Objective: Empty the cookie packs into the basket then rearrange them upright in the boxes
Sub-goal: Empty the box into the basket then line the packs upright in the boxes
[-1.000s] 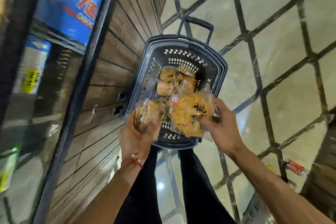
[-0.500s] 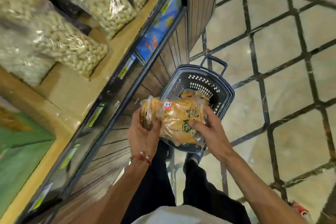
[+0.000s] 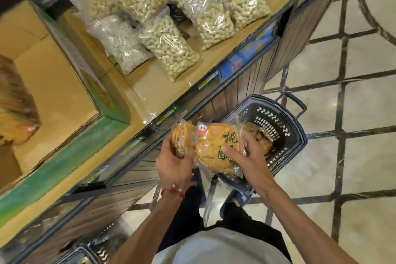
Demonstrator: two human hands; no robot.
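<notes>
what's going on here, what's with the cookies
A person stands by a shop shelf, above a dark basket on the floor. The left hand grips one cookie pack, the right hand grips a larger lettered pack. More cookies lie in the basket. An open cardboard box sits on the shelf.

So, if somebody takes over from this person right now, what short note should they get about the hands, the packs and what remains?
Left hand: grips the edge-on cookie pack.
Right hand: holds the labelled cookie pack, face up.
Both packs are above the basket on the floor; at least one loose pack lies inside it.
The open cardboard box on the shelf has blurred packs at its left end.
Done: emptying, as far as can be seen.
Left: stand the held packs upright in the box, then the basket's.
</notes>
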